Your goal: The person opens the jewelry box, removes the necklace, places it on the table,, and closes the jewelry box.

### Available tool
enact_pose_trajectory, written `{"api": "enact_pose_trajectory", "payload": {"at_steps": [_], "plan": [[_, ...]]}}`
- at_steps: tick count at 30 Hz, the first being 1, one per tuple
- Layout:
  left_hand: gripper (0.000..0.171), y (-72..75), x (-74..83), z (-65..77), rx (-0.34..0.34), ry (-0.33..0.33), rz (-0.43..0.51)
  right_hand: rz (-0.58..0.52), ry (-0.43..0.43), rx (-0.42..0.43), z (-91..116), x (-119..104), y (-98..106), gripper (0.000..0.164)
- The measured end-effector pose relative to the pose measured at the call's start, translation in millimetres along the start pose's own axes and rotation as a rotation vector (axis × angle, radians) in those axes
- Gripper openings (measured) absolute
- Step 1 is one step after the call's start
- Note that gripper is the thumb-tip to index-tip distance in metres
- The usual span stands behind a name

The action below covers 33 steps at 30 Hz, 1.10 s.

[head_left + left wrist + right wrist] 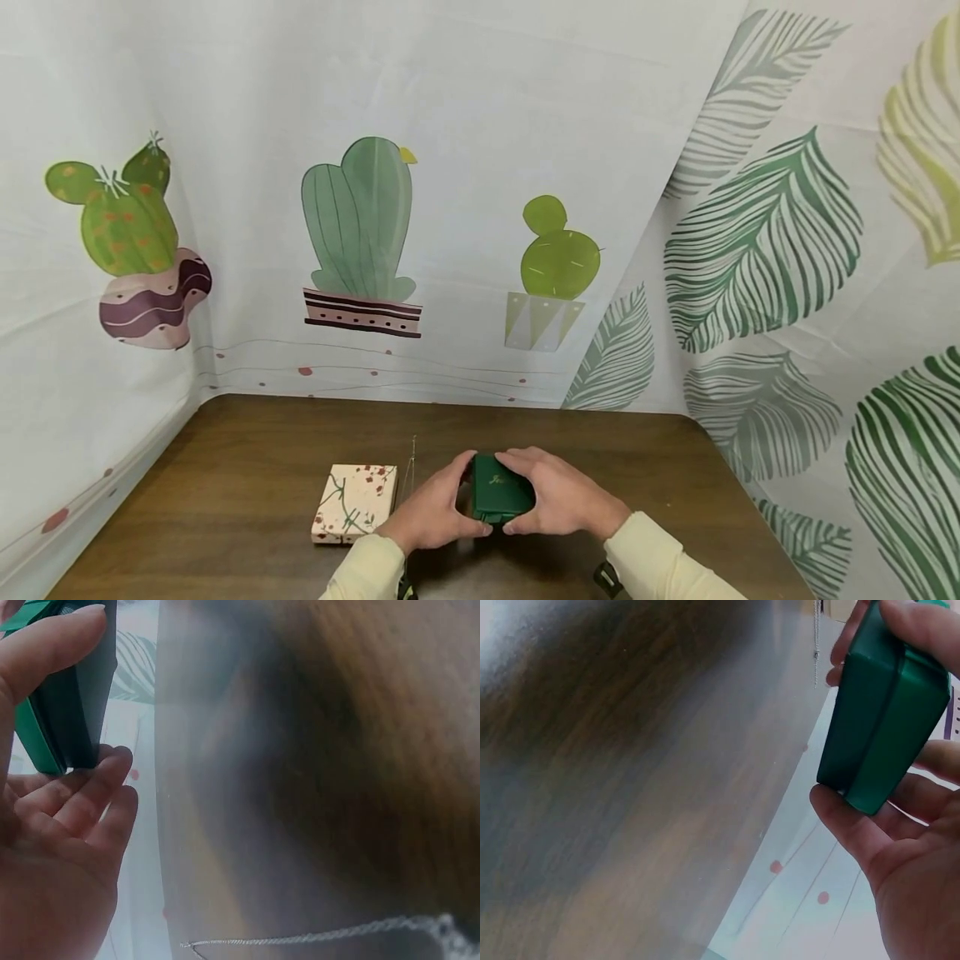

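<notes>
A small green jewelry box with gold lettering on its lid is held between both hands, over the middle of the table. On its left side, my left hand grips it, thumb at the near edge and fingers at the far edge. My right hand holds the opposite side the same way. A seam between the lid and base of the jewelry box shows in the right wrist view. To the left of the left hand lies a thin silver chain necklace, partly hidden behind that hand.
A flat cream box with red blossoms and green branches lies left of the necklace. The brown wooden table reaches back to a white curtain printed with cacti and leaves. This curtain also borders the table's sides.
</notes>
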<state>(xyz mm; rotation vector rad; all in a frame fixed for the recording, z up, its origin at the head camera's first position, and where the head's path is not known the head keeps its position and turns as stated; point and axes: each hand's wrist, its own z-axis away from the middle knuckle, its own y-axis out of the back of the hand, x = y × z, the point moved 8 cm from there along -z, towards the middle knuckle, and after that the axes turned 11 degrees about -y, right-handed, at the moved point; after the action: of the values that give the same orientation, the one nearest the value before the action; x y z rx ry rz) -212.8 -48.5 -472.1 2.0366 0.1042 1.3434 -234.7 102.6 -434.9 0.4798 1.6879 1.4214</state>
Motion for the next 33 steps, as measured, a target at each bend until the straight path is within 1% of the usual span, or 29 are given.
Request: {"api": "enact_pose_trajectory", "payload": {"at_steps": [3,6,8,10,13,18,23,27,30,33], "plan": [[0.103,-1.8,-1.7,1.2,0.007,0.015,0.005,0.001,0.007,-0.003,-0.7,-0.3,1.1,0.09],[0.112,-2.1,-3.5,2.4,0.023,0.043,0.038,0.002,0.002,-0.014,-1.8,-0.3,2.8,0.09],[0.115,-1.0,-3.0,2.3,0.038,0.047,0.062,0.003,-0.001,-0.019,-2.4,-1.1,3.7,0.09],[0.115,0.6,-1.7,1.4,0.051,0.039,0.077,0.007,-0.003,-0.019,-2.6,-2.3,4.7,0.089],[0.114,2.9,0.3,-0.1,0.068,0.017,0.073,0.015,-0.005,-0.013,-2.8,-3.6,5.5,0.09],[0.111,3.6,0.1,-0.9,0.076,0.004,0.063,0.009,-0.003,-0.01,-1.8,-3.7,4.8,0.091],[0.108,2.4,-0.2,-0.4,0.07,-0.001,0.071,-0.05,0.022,-0.016,-1.8,-1.2,3.9,0.091],[0.108,0.7,-0.3,0.5,0.059,0.003,0.104,-0.112,0.034,-0.035,-2.9,1.2,3.6,0.092],[0.108,0.0,-0.6,0.4,0.055,0.008,0.112,-0.095,0.023,-0.042,-2.4,1.3,3.3,0.093],[0.108,0.1,-0.7,0.5,0.058,0.012,0.104,-0.051,0.009,-0.034,-1.4,0.2,3.9,0.092]]}}
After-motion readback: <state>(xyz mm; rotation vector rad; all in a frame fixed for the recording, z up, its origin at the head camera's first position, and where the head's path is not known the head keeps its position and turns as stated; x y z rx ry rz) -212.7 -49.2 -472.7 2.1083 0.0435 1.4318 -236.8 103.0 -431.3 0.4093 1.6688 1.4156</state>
